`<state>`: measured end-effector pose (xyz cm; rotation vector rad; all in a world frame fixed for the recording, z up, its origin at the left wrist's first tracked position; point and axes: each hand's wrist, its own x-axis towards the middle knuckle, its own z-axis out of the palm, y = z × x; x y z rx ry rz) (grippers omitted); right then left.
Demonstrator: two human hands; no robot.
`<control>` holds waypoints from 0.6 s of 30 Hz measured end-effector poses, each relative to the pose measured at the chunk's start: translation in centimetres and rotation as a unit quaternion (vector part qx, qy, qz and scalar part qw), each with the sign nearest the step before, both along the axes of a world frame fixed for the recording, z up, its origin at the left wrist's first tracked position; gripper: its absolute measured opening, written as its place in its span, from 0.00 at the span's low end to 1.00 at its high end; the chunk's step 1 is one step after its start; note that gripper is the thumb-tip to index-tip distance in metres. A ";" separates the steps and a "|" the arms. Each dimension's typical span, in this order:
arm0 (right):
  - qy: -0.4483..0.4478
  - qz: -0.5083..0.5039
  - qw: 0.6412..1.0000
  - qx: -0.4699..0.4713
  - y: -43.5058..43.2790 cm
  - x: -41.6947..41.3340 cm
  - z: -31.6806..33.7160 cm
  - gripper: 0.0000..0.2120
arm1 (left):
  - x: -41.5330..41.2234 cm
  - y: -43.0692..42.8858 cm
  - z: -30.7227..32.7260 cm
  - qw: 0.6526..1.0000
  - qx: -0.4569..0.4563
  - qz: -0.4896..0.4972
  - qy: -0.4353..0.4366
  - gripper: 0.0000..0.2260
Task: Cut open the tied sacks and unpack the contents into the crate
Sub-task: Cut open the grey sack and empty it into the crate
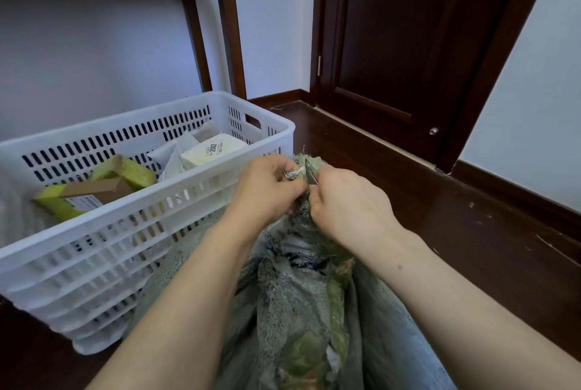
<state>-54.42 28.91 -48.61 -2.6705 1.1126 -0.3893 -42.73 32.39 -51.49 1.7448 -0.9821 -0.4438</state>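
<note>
- Grey-green woven sack [292, 301] lies closest, between the forearms; its bunched neck is raised just beside the white crate [94, 263]
- left hand [267, 191] pinches the knotted white tie [292, 174] at the neck; right hand [345, 204] is curled round a small metal blade [311, 177], tip at the tie
- crate already holds a yellow-green box [125, 169] and a white pack [210, 150]; some unpacking looks done; this sack seems tied, its cutting and emptying left

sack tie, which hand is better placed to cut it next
Right. The right hand holds a metal blade at the neck of the sack, close beside the tie, which the left hand pinches and is busy holding.
</note>
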 end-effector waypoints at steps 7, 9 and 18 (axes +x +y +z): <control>-0.030 -0.020 0.998 0.056 -2.1 0.7 0.0 0.14 | -0.3 0.5 0.5 0.999 -0.011 -0.039 0.023 0.14; -0.055 -0.021 0.996 0.066 -2.4 0.9 0.1 0.15 | 0.0 0.3 0.3 0.999 -0.024 -0.008 0.034 0.12; -0.076 0.027 0.996 0.036 -0.4 0.8 -0.6 0.15 | 2.5 -0.5 -1.5 0.981 -0.071 0.169 0.062 0.08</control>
